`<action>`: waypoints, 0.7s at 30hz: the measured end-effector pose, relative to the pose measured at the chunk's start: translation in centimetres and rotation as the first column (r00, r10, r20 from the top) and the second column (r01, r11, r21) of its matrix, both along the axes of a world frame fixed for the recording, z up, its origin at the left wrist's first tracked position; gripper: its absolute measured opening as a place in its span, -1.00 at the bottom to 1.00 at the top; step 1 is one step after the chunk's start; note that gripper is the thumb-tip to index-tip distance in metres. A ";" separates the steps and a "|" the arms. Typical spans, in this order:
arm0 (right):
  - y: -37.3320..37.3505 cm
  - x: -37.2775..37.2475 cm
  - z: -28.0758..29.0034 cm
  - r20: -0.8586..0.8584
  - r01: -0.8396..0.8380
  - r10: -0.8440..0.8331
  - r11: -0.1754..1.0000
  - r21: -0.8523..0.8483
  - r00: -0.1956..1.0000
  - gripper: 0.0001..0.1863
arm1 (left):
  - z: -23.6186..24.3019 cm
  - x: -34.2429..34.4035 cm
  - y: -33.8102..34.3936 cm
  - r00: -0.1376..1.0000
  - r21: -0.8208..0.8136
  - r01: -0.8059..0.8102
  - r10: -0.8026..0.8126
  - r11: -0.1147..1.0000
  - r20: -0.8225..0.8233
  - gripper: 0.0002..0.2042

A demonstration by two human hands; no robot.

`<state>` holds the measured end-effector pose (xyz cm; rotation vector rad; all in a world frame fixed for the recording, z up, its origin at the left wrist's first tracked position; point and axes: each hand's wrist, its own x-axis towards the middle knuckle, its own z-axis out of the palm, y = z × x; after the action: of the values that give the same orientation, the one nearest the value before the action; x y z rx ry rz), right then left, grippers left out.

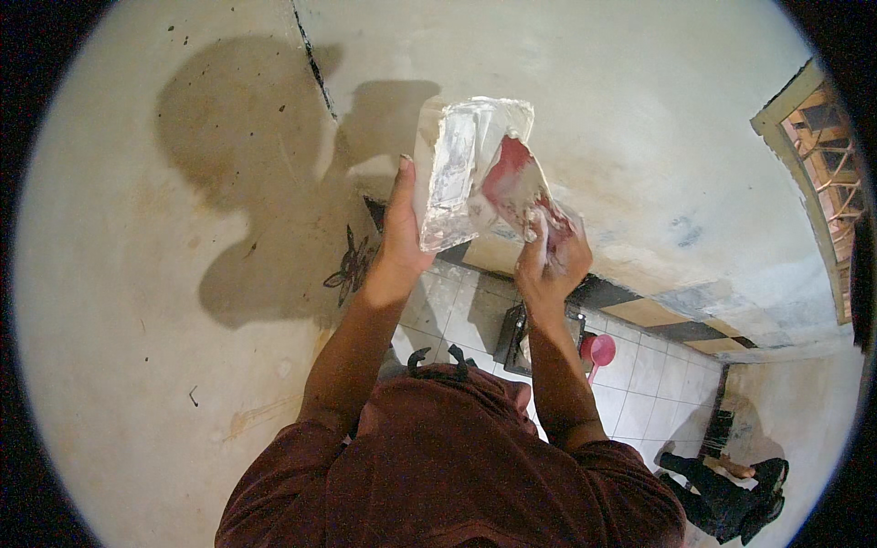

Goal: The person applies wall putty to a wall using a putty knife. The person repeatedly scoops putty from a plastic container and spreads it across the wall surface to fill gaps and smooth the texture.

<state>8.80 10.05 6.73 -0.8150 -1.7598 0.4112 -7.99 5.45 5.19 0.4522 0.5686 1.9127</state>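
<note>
My left hand (398,236) grips the left side of a whitish rectangular tray (435,205), thumb up along its edge. White paste, perhaps putty, coats the tray's inside and rim. In my right hand (557,265) is a flat red scraper (512,173), its blade smeared with the same white paste. The blade lies over the tray's right side; whether it touches the bottom cannot be told. Paste also sticks to the right fingers, which are wrapped round the scraper's lower part and hide some of it.
A pale, stained wall (621,110) stands ahead, with a dark crack (315,64) up it. A grilled window (827,155) is at right. On the white tiled floor (639,379) are a pink dipper (598,349), a dark box (512,340) and a black heap (731,493).
</note>
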 end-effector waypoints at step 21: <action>-5.1 -6.2 -0.8 -0.372 -0.050 -0.066 0.955 -0.293 0.926 -0.83 | 1.5 -2.2 -0.5 0.996 -0.065 0.043 -0.048 0.997 -0.076 -0.40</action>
<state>2.56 4.90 5.92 -0.8850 -1.3492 0.7894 -10.19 4.99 6.70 0.4958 0.6628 1.8344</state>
